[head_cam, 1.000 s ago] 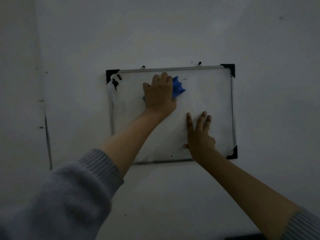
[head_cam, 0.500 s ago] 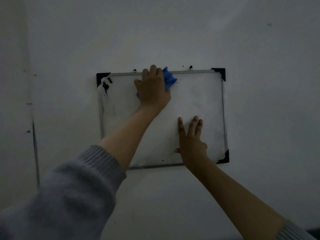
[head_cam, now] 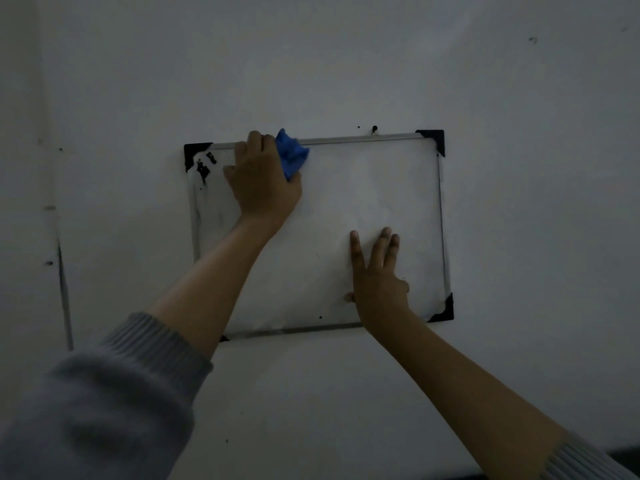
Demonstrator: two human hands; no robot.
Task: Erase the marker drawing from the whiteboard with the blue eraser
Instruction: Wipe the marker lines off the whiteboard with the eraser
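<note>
A small whiteboard (head_cam: 363, 188) with a metal frame and black corner caps hangs on a pale wall. My left hand (head_cam: 259, 181) presses the blue eraser (head_cam: 291, 155), a crumpled blue cloth, against the board's top edge, left of centre. Black marker smudges (head_cam: 203, 168) sit in the top-left corner, just left of that hand. My right hand (head_cam: 377, 278) lies flat on the lower right of the board, fingers spread, holding nothing. Most of the board's surface looks white with faint grey streaks.
The pale wall (head_cam: 346, 64) surrounds the board, with a few dark specks and a small hook (head_cam: 374, 129) above the top edge. A vertical dark seam (head_cam: 64, 289) runs down the wall at the left. Grey sleeves cover both forearms near the bottom corners.
My left hand has slid the blue eraser upward and leftward, from the upper middle of the board to its top edge. My right hand stays flat on the lower right.
</note>
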